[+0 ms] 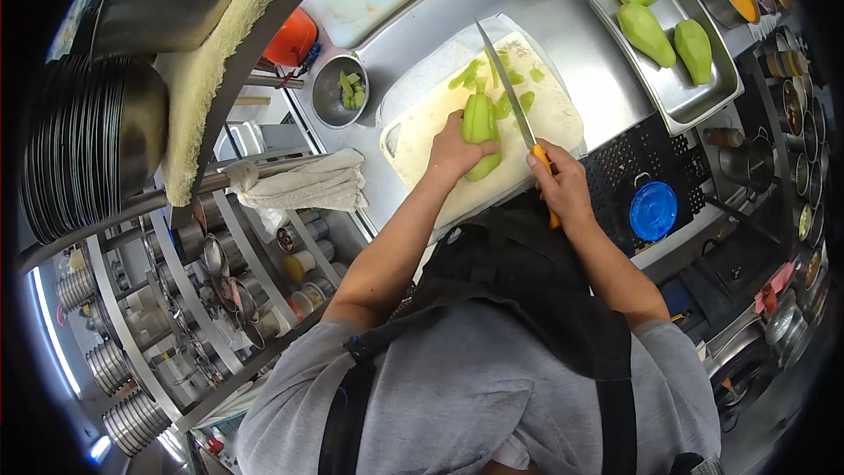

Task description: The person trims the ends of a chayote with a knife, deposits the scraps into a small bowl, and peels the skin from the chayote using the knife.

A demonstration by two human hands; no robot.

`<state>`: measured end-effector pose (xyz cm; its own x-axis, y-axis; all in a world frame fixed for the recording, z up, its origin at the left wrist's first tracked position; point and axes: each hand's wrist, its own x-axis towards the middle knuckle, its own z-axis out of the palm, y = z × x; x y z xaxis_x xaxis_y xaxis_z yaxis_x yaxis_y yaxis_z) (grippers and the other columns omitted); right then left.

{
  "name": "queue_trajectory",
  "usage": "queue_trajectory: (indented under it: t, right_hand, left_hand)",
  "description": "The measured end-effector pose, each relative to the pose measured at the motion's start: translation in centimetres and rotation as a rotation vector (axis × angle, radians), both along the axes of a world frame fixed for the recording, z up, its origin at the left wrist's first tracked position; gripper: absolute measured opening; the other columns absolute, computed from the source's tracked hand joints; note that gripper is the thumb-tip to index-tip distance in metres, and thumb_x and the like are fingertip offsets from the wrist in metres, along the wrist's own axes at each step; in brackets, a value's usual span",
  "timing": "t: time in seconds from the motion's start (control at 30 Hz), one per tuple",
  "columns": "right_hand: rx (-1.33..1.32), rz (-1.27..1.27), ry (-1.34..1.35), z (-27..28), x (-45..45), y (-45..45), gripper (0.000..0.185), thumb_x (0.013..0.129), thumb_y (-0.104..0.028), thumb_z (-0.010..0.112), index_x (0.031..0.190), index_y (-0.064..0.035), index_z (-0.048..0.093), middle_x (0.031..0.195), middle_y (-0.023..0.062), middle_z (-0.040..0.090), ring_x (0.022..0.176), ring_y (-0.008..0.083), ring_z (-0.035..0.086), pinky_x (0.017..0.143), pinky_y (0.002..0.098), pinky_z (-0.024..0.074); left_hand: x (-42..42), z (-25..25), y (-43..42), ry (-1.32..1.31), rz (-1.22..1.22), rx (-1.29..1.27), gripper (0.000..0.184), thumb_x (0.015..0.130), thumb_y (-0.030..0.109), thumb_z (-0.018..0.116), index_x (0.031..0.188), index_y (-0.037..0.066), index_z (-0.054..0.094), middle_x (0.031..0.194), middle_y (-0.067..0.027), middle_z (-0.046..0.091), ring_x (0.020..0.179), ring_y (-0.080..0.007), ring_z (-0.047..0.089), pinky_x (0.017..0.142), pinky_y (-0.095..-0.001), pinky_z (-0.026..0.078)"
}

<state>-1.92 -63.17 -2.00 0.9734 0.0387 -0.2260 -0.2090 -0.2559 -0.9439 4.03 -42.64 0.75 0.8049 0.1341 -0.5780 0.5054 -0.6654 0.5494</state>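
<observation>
My left hand (457,151) grips a peeled, light-green vegetable (479,123) from its left side, with the thumb across its lower part. It rests lengthwise on a cream cutting board (431,145); its exact kind I cannot tell. In my right hand (564,180) is the orange handle of a long kitchen knife (508,84). The blade slants up and left over the board, just right of the vegetable. Green cut pieces (526,102) lie around the blade and beyond the vegetable's far end.
To the left stands a steel bowl (327,105) holding green pieces. A metal tray (607,0) at the upper right contains three whole peeled vegetables (646,33). A blue lid (653,209) lies on a black perforated mat (633,158). A white towel (308,180) hangs from a rail.
</observation>
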Motion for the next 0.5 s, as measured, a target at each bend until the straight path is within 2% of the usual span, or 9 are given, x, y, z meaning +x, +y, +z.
queue_trajectory:
  t: [0.07, 0.13, 0.17, 0.23, 0.27, 0.33, 0.37, 0.43, 0.5]
  right_hand:
    - [0.069, -0.013, 0.090, 1.1, 0.0, 0.2, 0.038, 0.093, -0.023, 0.067, 0.121, 0.0023, 0.064, 0.097, 0.0157, 0.068, 0.068, 0.0221, 0.065, 0.061, 0.0314, 0.0526]
    - [0.137, -0.029, 0.182, 1.8, -0.2, 0.6, 0.038, 0.093, -0.023, 0.068, 0.122, 0.0021, 0.064, 0.096, 0.0138, 0.068, 0.061, 0.0181, 0.064, 0.055, 0.0290, 0.0519]
    - [0.171, -0.032, 0.179, 1.8, -0.2, 0.8, 0.039, 0.093, -0.023, 0.068, 0.123, 0.0022, 0.064, 0.095, 0.0126, 0.068, 0.059, 0.0152, 0.062, 0.052, 0.0273, 0.0513]
    - [0.201, -0.037, 0.172, 2.3, -0.2, 0.9, 0.039, 0.094, -0.023, 0.068, 0.123, 0.0023, 0.064, 0.094, 0.0114, 0.068, 0.056, 0.0124, 0.060, 0.049, 0.0257, 0.0507]
    - [0.207, -0.032, 0.158, 3.1, -0.2, 0.8, 0.039, 0.093, -0.022, 0.068, 0.124, 0.0025, 0.063, 0.094, 0.0114, 0.067, 0.056, 0.0121, 0.060, 0.050, 0.0259, 0.0504]
    - [0.207, -0.020, 0.135, 3.7, -0.2, 0.8, 0.040, 0.093, -0.021, 0.069, 0.124, 0.0028, 0.063, 0.094, 0.0115, 0.067, 0.056, 0.0118, 0.060, 0.051, 0.0261, 0.0501]
    - [0.170, -0.020, 0.041, 3.6, -0.2, 0.7, 0.039, 0.094, -0.022, 0.067, 0.125, 0.0024, 0.063, 0.090, 0.0105, 0.067, 0.056, 0.0112, 0.059, 0.051, 0.0263, 0.0491]
    - [0.125, -0.006, -0.061, 4.0, 0.1, 0.8, 0.039, 0.095, -0.022, 0.066, 0.125, 0.0021, 0.063, 0.087, 0.0096, 0.066, 0.055, 0.0107, 0.059, 0.051, 0.0265, 0.0482]
    - [0.118, 0.026, 0.204, 5.0, 0.5, 0.7, 0.037, 0.098, -0.021, 0.061, 0.128, 0.0002, 0.062, 0.076, 0.0043, 0.063, 0.054, 0.0087, 0.057, 0.049, 0.0241, 0.0455]
  left_hand:
    - [-0.3, -1.2, 1.2, -0.052, 0.046, -0.083, 0.080, 0.070, 0.033, 0.083, 0.133, -0.002, 0.049, 0.121, -0.0204, 0.064, 0.110, -0.0311, 0.064, 0.095, -0.0383, 0.051]
    - [-0.4, -1.7, 2.9, 0.025, 0.241, -0.720, 0.070, 0.078, 0.029, 0.077, 0.136, 0.003, 0.048, 0.123, -0.0178, 0.063, 0.111, -0.0348, 0.063, 0.095, -0.0403, 0.051]
    - [-0.5, -1.0, 3.4, 0.026, 0.233, -0.723, 0.070, 0.078, 0.029, 0.077, 0.136, 0.003, 0.048, 0.123, -0.0178, 0.063, 0.111, -0.0348, 0.063, 0.095, -0.0403, 0.051]
    - [-1.2, 2.2, 4.1, -0.083, 0.417, -1.044, 0.062, 0.090, 0.041, 0.065, 0.137, 0.003, 0.048, 0.127, -0.0182, 0.060, 0.115, -0.0364, 0.061, 0.095, -0.0441, 0.052]
    - [-1.5, 4.1, 4.3, -0.084, 0.413, -1.049, 0.062, 0.090, 0.041, 0.065, 0.137, 0.003, 0.048, 0.127, -0.0182, 0.060, 0.115, -0.0364, 0.061, 0.095, -0.0441, 0.052]
    - [-1.8, 7.4, 4.7, 0.041, 0.732, -1.550, 0.073, 0.094, 0.060, 0.049, 0.139, 0.003, 0.047, 0.128, -0.0226, 0.057, 0.118, -0.0455, 0.056, 0.096, -0.0525, 0.051]
    - [-1.5, 6.8, 5.1, 0.031, 0.729, -1.560, 0.073, 0.094, 0.060, 0.049, 0.139, 0.003, 0.047, 0.128, -0.0226, 0.057, 0.118, -0.0455, 0.056, 0.096, -0.0525, 0.051]
    - [-0.6, 3.5, 6.1, 0.202, 0.298, -1.898, 0.078, 0.094, 0.070, 0.036, 0.143, 0.010, 0.045, 0.131, -0.0250, 0.054, 0.120, -0.0521, 0.052, 0.092, -0.0601, 0.051]
    - [-0.4, 2.2, 5.7, 0.211, 0.318, -1.896, 0.074, 0.095, 0.068, 0.037, 0.146, 0.015, 0.042, 0.133, -0.0235, 0.054, 0.123, -0.0520, 0.051, 0.088, -0.0651, 0.051]
